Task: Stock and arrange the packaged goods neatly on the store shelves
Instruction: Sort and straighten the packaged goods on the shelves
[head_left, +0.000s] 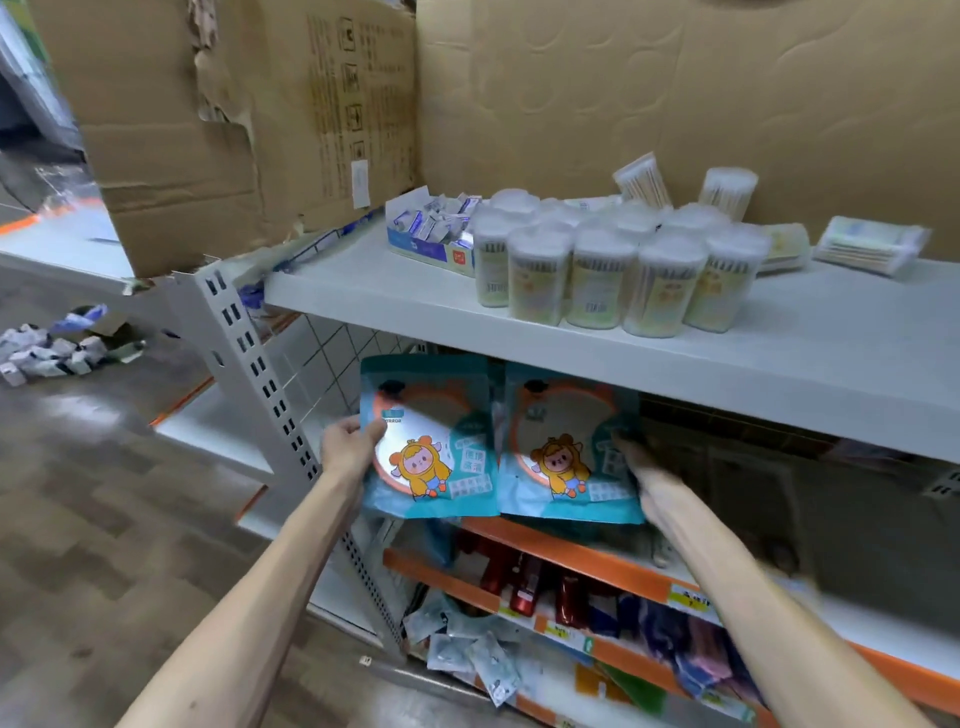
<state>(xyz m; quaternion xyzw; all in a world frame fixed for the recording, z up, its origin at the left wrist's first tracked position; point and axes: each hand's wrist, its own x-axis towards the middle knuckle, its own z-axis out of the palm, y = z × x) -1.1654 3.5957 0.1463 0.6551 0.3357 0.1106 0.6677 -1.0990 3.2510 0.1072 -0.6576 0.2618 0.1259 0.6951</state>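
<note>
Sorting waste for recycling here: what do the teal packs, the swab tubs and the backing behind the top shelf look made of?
The teal packs look like thin glossy printed plastic film: they crease and catch glare. The swab tubs seem clear rigid plastic, as the sticks show through. The backing is matte brown cardboard, torn and dented.

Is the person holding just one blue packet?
No, the left hand grips the left packet and the right hand grips the right packet.

Left teal packet: small tag reads approx. "MIRROR"; Chinese chars by the cartoon too blurred. Right teal packet: txt illegible. Price tags on orange shelf edge, cardboard print, tubs w/ barcodes: unreadable.
</note>
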